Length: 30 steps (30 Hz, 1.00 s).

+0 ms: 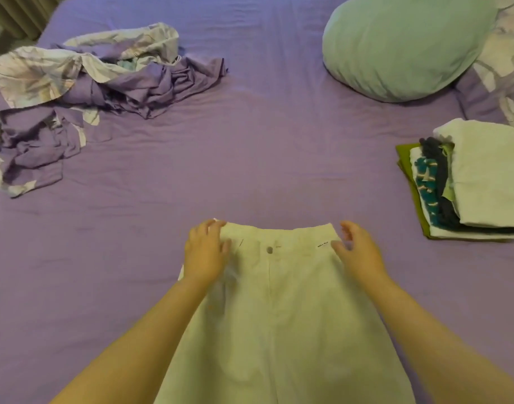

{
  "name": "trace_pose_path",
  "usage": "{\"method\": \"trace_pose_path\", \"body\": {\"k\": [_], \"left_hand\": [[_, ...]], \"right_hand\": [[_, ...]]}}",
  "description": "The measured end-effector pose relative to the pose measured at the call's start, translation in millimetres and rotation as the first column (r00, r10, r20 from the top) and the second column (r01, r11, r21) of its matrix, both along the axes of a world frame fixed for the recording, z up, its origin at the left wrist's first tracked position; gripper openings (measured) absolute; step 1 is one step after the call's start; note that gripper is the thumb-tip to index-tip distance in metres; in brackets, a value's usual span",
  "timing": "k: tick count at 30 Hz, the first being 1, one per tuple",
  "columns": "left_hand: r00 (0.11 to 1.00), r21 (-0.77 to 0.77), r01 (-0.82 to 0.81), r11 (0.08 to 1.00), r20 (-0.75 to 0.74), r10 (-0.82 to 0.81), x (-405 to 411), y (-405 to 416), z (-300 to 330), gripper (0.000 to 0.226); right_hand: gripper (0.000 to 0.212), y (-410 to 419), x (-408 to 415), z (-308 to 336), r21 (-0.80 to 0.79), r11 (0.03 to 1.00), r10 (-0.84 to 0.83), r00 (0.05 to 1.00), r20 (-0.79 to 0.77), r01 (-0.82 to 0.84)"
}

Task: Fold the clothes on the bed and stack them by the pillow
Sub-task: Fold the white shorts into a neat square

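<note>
1. Trousers (282, 310), white and buttoned at the waist, are spread flat on the purple sheet (250, 158), the waistband pointing away from the person and the legs running off the near edge of the view.
2. The left hand (204, 252) is laid on the left corner of the trousers' waistband; its fingers are loosely spread over the cloth and nothing is seen to be pinched.
3. The right hand (356, 252) is held at the right corner of the waistband with fingers and thumb relaxed and parted; whether the cloth is touched cannot be told.
4. A stack of folded clothes (465, 185) is seen to the right of the trousers and a little beyond them, well apart from them. A white piece lies on top, with dark, teal-patterned and green layers showing at the stack's left edge.
5. A pale green pillow (404, 45) is found beyond the trousers to the right, with the stack lying near it on its near side.
6. A crumpled heap of purple and flowered bedding (83, 94) is found beyond the trousers to the left, well apart from them.
</note>
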State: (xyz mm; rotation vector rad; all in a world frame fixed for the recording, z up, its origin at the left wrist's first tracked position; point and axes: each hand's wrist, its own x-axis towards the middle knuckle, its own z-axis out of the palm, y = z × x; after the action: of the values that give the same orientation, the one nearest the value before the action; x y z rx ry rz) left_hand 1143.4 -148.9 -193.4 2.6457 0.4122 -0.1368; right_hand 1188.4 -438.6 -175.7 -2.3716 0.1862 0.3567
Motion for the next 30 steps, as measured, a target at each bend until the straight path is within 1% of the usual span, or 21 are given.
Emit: {"method": "trace_pose_path", "body": {"k": [1,3,5,6,7,9,10,11,12,15,17,19,21,23,24,25,26,28,30], "left_hand": [[0.994,0.019,0.097,0.995,-0.052,-0.095,-8,-11,-12,0.037],[0.958,0.04,0.277,0.96,-0.096,-0.272,-27,-32,-33,0.032],[0.916,0.112,0.387,0.915,-0.162,-0.368,-49,-47,-50,0.03],[0.895,0.157,0.42,0.894,-0.231,-0.381,-60,-52,-57,0.035],[0.88,0.196,0.435,0.879,-0.3,-0.368,-71,-56,-65,0.043],[0.853,0.238,0.456,0.858,-0.391,-0.345,-92,-58,-74,0.064],[0.849,0.25,0.468,0.847,-0.394,-0.353,-101,-57,-77,0.074],[0.837,0.245,0.494,0.834,-0.393,-0.38,-109,-56,-79,0.083],[0.826,0.233,0.521,0.821,-0.38,-0.416,-116,-55,-82,0.089],[0.805,0.217,0.565,0.796,-0.355,-0.475,-126,-49,-89,0.098],[0.812,0.215,0.559,0.801,-0.336,-0.477,-124,-47,-90,0.099],[0.802,0.206,0.577,0.79,-0.326,-0.501,-122,-48,-87,0.097],[0.78,0.209,0.617,0.759,-0.296,-0.552,-117,-50,-83,0.088],[0.775,0.184,0.628,0.756,-0.239,-0.585,-111,-54,-79,0.063],[0.804,0.15,0.592,0.792,-0.188,-0.565,-108,-57,-78,0.047],[0.848,0.098,0.525,0.845,-0.142,-0.511,-103,-60,-76,0.032],[0.891,0.038,0.444,0.895,-0.12,-0.437,-98,-63,-74,0.023],[0.94,-0.053,0.305,0.951,-0.141,-0.31,-89,-70,-72,0.018],[0.961,-0.098,0.218,0.971,-0.15,-0.231,-83,-76,-74,0.016]], "right_hand": [[0.046,4,-7,-11,-0.042,0.997,0.071,0.997,-0.021,-0.072],[0.049,13,-25,-33,-0.085,0.975,0.201,0.978,-0.059,-0.206],[0.051,23,-45,-53,-0.154,0.925,0.333,0.937,-0.106,-0.347],[0.053,26,-55,-63,-0.217,0.878,0.403,0.903,-0.15,-0.427],[0.056,28,-64,-72,-0.295,0.803,0.474,0.855,-0.211,-0.518],[0.063,25,-79,-88,-0.435,0.614,0.587,0.749,-0.306,-0.659],[0.067,21,-84,-93,-0.482,0.543,0.62,0.715,-0.323,-0.688],[0.07,17,-86,-95,-0.518,0.5,0.641,0.698,-0.318,-0.694],[0.073,14,-88,-94,-0.543,0.484,0.651,0.697,-0.301,-0.686],[0.077,8,-91,-93,-0.553,0.508,0.632,0.722,-0.282,-0.66],[0.078,13,-91,-91,-0.54,0.521,0.6,0.734,-0.32,-0.661],[0.075,17,-96,-92,-0.535,0.538,0.603,0.741,-0.296,-0.651],[0.071,18,-102,-91,-0.527,0.527,0.631,0.723,-0.282,-0.667],[0.068,20,-107,-91,-0.515,0.535,0.637,0.72,-0.275,-0.67],[0.066,22,-109,-91,-0.513,0.552,0.628,0.733,-0.262,-0.657],[0.066,25,-111,-93,-0.508,0.571,0.616,0.746,-0.255,-0.645],[0.068,26,-114,-96,-0.498,0.586,0.605,0.754,-0.256,-0.639],[0.068,29,-120,-103,-0.487,0.619,0.574,0.778,-0.255,-0.616],[0.063,35,-125,-103,-0.455,0.684,0.528,0.817,-0.231,-0.57]]}}
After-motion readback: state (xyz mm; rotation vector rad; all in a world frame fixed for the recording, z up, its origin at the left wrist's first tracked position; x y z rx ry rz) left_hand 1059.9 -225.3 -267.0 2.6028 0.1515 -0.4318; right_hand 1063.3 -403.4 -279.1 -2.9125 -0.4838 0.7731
